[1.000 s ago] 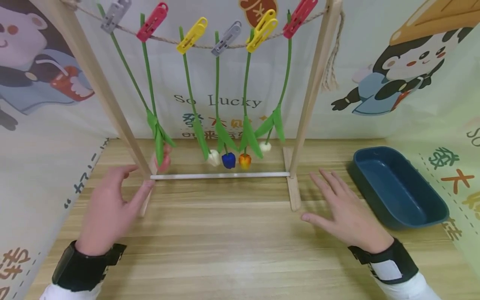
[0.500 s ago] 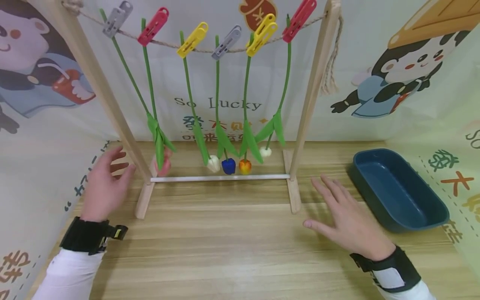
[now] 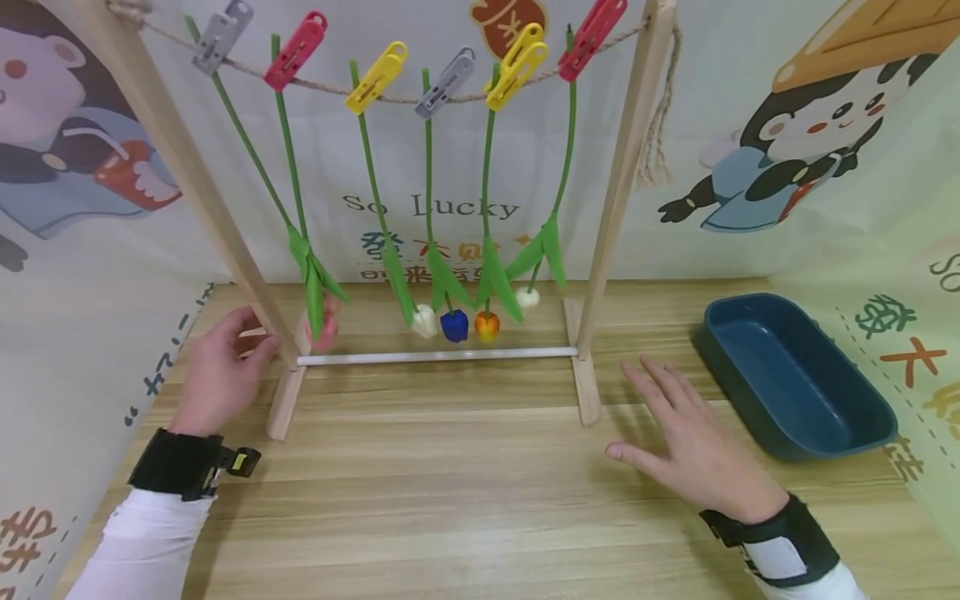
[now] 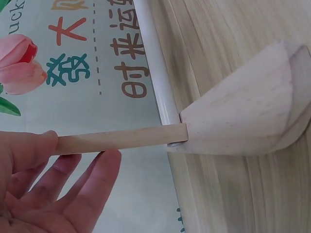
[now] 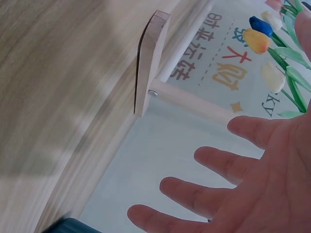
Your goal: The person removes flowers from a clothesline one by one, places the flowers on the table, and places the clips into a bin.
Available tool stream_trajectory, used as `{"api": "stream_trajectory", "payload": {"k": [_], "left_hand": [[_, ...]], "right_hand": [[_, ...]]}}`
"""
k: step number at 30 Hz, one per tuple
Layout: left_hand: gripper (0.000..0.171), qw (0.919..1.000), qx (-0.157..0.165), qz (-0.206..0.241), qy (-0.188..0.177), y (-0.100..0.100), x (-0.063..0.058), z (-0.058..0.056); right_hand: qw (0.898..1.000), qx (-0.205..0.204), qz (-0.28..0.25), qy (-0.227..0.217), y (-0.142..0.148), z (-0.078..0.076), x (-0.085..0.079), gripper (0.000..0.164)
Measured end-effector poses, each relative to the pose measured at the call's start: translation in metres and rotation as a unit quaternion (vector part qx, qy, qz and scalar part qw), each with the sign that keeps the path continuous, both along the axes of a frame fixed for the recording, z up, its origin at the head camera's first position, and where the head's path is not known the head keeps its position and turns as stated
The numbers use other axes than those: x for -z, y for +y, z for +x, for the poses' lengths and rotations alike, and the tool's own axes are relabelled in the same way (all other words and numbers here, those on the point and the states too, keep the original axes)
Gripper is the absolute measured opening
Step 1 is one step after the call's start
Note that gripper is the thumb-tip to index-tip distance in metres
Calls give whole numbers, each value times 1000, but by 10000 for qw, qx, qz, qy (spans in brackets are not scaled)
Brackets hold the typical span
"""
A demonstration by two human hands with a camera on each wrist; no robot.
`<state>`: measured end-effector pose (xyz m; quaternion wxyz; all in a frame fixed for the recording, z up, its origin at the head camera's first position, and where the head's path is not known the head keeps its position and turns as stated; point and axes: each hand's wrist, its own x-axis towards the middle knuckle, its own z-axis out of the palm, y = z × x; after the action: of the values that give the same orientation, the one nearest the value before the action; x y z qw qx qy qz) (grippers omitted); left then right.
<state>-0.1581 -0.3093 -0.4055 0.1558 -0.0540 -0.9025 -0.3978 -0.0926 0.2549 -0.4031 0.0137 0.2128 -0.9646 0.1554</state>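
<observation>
We see the frame [image 3: 628, 150] upright on the counter [image 3: 450, 517], near its back edge, with the left post [image 3: 206, 208] leaning outward at the top. Our left hand [image 3: 225, 379] is at the foot of that post: its thumb [image 4: 29, 150] lies on one side and its fingers [image 4: 104, 170] on the other, pinching the wood. A white bar [image 3: 442, 356] joins the two posts low down. Above, a sagging cord [image 3: 318, 86] runs from post to post and carries six pegs [image 3: 296, 50]: grey, red, yellow, grey, yellow, red from the left. Each grips the stem of a tulip [image 3: 454, 326] hanging head down. The blooms we make out are pink, white, blue, orange and white; leaves partly cover the pink.

Our right hand [image 3: 697, 446] has its fingers spread, holding nothing, between the frame and a blue tray [image 3: 802, 375] by the counter's right edge. We cannot tell whether it touches the counter. Behind the back edge hangs a printed cloth [image 3: 450, 158]. Both wrists wear black straps [image 3: 806, 533] over white sleeves [image 3: 142, 542].
</observation>
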Motion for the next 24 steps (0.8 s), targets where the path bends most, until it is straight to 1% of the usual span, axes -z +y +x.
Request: {"api": "stream_trajectory", "payload": {"k": [5,13,19,24], "left_hand": [[42,10000,5,26,36,5,-2,0],[42,9999,136,90,29,14,-2,-1],[42,9993,311,196,28,27,-1,-3],[39,9993,335,174,14,38,-1,-6]], "right_hand": [[10000,2,-24,-38,1,1,2,100],[10000,-42,-42,-1,1,2,5,99],[10000,-62,-70,16,1,3,5,99],[10000,-61,-21,18,1,4,4,99]]}}
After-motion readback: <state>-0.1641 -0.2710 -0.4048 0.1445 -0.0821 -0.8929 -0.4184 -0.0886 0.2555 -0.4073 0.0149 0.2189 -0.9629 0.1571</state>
